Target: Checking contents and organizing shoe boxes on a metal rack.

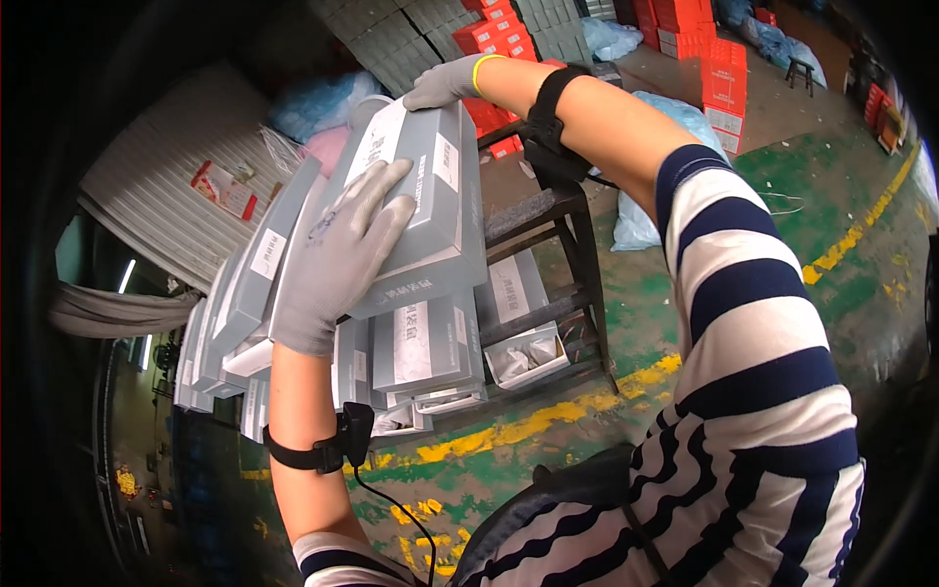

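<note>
A grey lidded cardboard box [430, 220] with white labels lies on top of a pile of similar boxes in front of me. My left hand [337, 256], in a grey glove, lies on this box's near left part, fingers stretched and spread over the lid. At its far end my right hand [445, 82], also gloved, curls its fingers over the top edge. Below it are another grey box [423, 342] and an open white box [526, 360] with crumpled pale wrapping inside. More grey boxes [245, 274] stand tilted to the left. The undersides of both hands are hidden.
A dark metal rack [587, 284] stands right of the pile. Red boxes [724, 78] and grey stacks [386, 44] rise at the back. Blue plastic bags [636, 220] lie on the green floor with yellow lines [636, 380]. A small stool [800, 70] is far right.
</note>
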Action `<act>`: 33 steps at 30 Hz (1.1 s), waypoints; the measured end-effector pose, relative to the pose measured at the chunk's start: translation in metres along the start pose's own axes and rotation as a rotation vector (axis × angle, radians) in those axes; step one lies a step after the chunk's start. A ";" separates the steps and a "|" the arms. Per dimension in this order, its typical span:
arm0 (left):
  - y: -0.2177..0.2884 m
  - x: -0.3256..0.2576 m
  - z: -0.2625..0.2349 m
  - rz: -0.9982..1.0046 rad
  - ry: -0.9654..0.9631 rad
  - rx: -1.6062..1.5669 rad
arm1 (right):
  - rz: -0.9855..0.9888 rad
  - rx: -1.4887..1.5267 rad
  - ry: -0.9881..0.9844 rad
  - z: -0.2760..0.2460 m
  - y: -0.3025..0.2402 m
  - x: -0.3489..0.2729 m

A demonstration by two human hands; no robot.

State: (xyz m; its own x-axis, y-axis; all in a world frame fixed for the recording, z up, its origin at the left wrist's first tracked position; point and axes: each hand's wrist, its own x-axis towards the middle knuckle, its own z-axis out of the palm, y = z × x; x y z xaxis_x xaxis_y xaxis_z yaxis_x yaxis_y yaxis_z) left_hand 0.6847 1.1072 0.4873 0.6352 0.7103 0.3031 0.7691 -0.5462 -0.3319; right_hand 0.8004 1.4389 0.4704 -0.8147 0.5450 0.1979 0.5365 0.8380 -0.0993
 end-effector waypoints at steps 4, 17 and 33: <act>-0.006 -0.049 -0.016 -0.210 0.071 -0.057 | -0.294 -0.210 0.184 0.006 -0.085 0.016; 0.024 -0.211 -0.033 -0.494 1.010 -0.154 | -0.138 -0.200 0.532 -0.085 -0.190 -0.074; -0.111 -0.354 0.048 -0.479 0.927 -0.256 | -0.057 -0.431 -0.030 -0.021 -0.469 -0.016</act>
State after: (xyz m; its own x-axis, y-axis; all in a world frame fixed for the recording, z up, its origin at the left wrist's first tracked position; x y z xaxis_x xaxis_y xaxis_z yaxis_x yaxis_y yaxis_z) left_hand 0.3707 0.9377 0.3743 -0.0133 0.3205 0.9472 0.8757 -0.4535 0.1658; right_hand 0.5666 1.0361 0.5343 -0.8483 0.5040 0.1623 0.5280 0.7831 0.3285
